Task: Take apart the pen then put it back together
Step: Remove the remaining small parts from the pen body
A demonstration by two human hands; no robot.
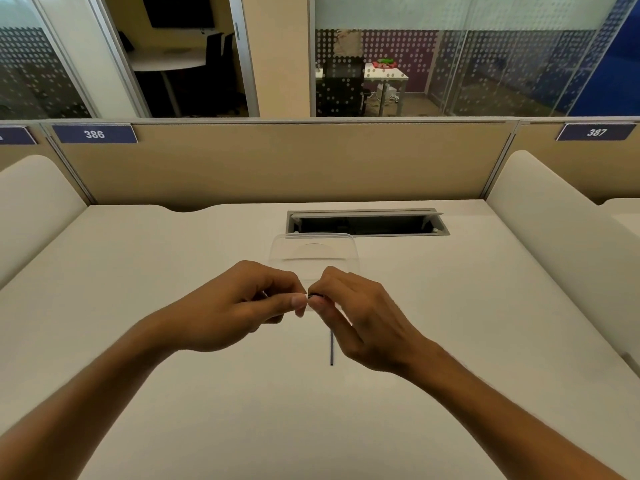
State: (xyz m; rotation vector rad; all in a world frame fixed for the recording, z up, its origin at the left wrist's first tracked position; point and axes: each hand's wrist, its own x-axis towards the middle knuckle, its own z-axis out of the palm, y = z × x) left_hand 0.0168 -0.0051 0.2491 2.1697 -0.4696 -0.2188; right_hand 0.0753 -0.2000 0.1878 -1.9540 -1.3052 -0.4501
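Note:
Both hands meet above the middle of the white desk (173,306). My left hand (242,306) pinches a small pale pen part between thumb and forefinger; most of that part is hidden by the fingers. My right hand (360,317) grips a dark pen piece (316,297) at its fingertips, touching the left hand's part. A thin dark ink refill (331,348) shows below the right hand, pointing toward me; whether it lies on the desk or hangs from the fingers I cannot tell.
A clear plastic container (313,252) stands just behind the hands. Behind it is an open cable hatch (367,223) in the desk. Beige partitions with labels 386 and 387 close the back; rounded white dividers flank both sides.

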